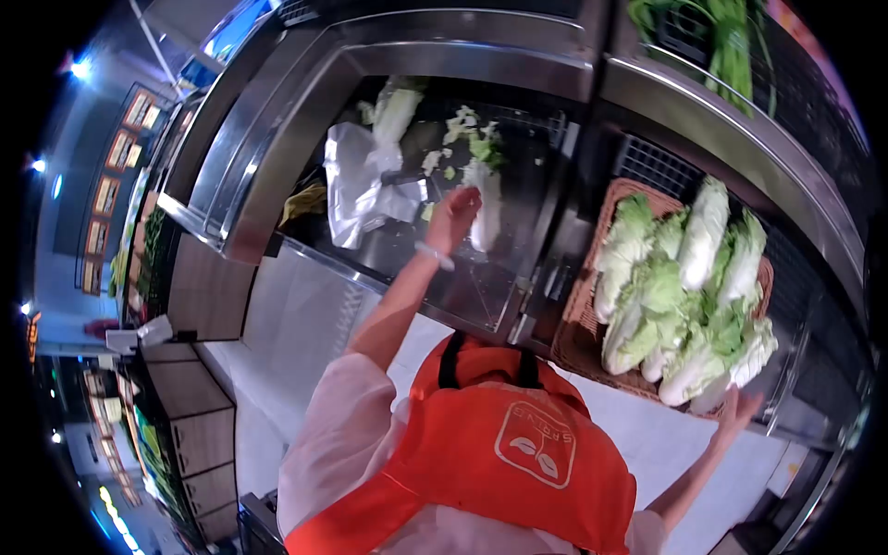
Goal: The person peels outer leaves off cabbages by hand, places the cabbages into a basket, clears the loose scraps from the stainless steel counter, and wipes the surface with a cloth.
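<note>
A napa cabbage [487, 222] lies lengthwise in the dark metal bin in front of me. My left hand [453, 217], with a pale band at the wrist, is at its left side, fingers curled together against it. Another napa cabbage [398, 111] rests at the back left of the bin, beside a crumpled clear plastic bag [356, 190]. My right hand [738, 407] is at the near right edge of a brown wicker basket [578, 319], fingers apart, close to the lowest cabbage. Several napa cabbages [708, 236] are piled in that basket.
Loose leaf scraps [462, 125] are scattered in the bin. A yellowish cloth-like item [303, 205] lies at its left side. Raised metal rims [546, 250] separate bin and basket. Long green vegetables [731, 55] sit at the back right. Shelves of produce stand far left.
</note>
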`<control>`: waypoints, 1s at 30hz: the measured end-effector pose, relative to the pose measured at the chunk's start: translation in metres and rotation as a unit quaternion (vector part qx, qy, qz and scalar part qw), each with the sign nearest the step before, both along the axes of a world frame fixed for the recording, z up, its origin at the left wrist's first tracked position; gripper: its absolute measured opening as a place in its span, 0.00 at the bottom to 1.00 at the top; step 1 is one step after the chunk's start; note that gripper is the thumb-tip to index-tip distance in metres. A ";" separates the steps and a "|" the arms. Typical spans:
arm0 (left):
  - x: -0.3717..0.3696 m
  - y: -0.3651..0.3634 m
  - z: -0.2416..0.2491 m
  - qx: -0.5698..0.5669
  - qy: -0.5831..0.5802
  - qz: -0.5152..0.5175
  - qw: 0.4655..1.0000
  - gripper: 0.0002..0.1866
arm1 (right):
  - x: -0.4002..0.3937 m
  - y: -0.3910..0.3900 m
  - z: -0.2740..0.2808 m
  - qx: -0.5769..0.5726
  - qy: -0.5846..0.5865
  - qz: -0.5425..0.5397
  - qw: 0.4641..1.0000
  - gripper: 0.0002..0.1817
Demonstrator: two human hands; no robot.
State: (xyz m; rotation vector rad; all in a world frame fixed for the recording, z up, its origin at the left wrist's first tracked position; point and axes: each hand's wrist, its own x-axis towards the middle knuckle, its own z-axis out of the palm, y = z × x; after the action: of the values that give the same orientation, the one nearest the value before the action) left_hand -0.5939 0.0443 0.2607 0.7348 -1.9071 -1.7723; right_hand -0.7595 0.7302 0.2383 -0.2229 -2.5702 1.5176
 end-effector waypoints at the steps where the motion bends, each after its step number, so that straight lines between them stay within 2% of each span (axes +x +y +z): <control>1: -0.005 -0.036 -0.010 -0.013 0.012 0.072 0.997 0.14 | 0.018 -0.046 0.048 0.050 0.041 -0.037 0.997 0.40; 2: -0.011 -0.064 -0.017 -0.052 0.048 0.081 0.994 0.14 | 0.031 -0.052 0.060 0.057 0.066 -0.039 0.995 0.37; 3: -0.015 -0.110 -0.030 -0.132 0.052 0.140 0.980 0.17 | 0.042 -0.075 0.078 0.078 0.095 -0.036 0.992 0.34; 4: -0.022 -0.144 -0.033 -0.135 0.014 0.200 0.970 0.21 | 0.052 -0.093 0.090 0.087 0.113 -0.026 0.989 0.32; 5: -0.027 -0.173 -0.032 -0.208 -0.036 0.223 0.952 0.19 | 0.061 -0.107 0.099 0.094 0.133 -0.017 0.986 0.31; 6: -0.033 -0.189 -0.017 -0.283 -0.071 0.268 0.918 0.30 | 0.069 -0.123 0.110 0.102 0.156 -0.010 0.982 0.29; 8: -0.043 -0.227 -0.006 -0.336 -0.096 0.297 0.889 0.43 | 0.087 -0.160 0.129 0.126 0.166 0.015 0.978 0.26; 11: -0.067 -0.279 -0.018 -0.433 -0.199 0.283 0.832 0.54 | 0.113 -0.216 0.138 0.176 0.156 0.056 0.970 0.22; 15: -0.089 -0.296 -0.037 -0.413 -0.374 0.229 0.799 0.63 | 0.133 -0.250 0.112 0.267 0.121 0.145 0.945 0.20; 19: -0.084 -0.315 -0.032 -0.342 -0.341 0.201 0.853 0.61 | 0.148 -0.293 0.103 0.253 0.129 0.184 0.941 0.21; 21: -0.076 -0.314 -0.028 -0.259 -0.222 0.165 0.925 0.53 | 0.151 -0.312 0.102 0.228 0.127 0.202 0.944 0.19; 23: -0.058 -0.304 -0.026 -0.166 -0.101 0.122 0.973 0.45 | 0.154 -0.327 0.100 0.182 0.099 0.225 0.952 0.19; 24: -0.047 -0.281 -0.010 -0.049 -0.093 0.091 0.990 0.33 | 0.153 -0.338 0.102 0.156 0.068 0.234 0.957 0.18; 25: -0.031 -0.254 0.007 0.150 -0.007 0.023 0.988 0.34 | 0.149 -0.350 0.093 0.104 0.066 0.245 0.962 0.17; 26: -0.015 -0.229 0.017 0.344 0.077 -0.046 0.935 0.35 | 0.144 -0.364 0.084 0.052 0.065 0.255 0.963 0.17; 27: -0.006 -0.208 0.016 0.440 0.156 -0.097 0.879 0.35 | 0.142 -0.384 0.084 0.060 0.040 0.268 0.961 0.18; 28: 0.003 -0.184 0.013 0.529 0.229 -0.144 0.805 0.35 | 0.140 -0.411 0.085 -0.016 -0.034 0.278 0.960 0.19; 29: 0.010 -0.151 0.024 0.540 0.276 -0.200 0.770 0.37 | 0.137 -0.427 0.067 -0.112 -0.077 0.288 0.948 0.19; 30: 0.016 -0.118 0.035 0.548 0.318 -0.256 0.730 0.39 | 0.137 -0.460 0.090 -0.235 -0.169 0.281 0.915 0.21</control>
State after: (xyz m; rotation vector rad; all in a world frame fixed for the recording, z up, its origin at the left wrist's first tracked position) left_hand -0.5779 -0.0741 0.2957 -0.2038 -0.4538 -2.9651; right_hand -0.6229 0.2702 0.3282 0.2582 -2.5992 2.5049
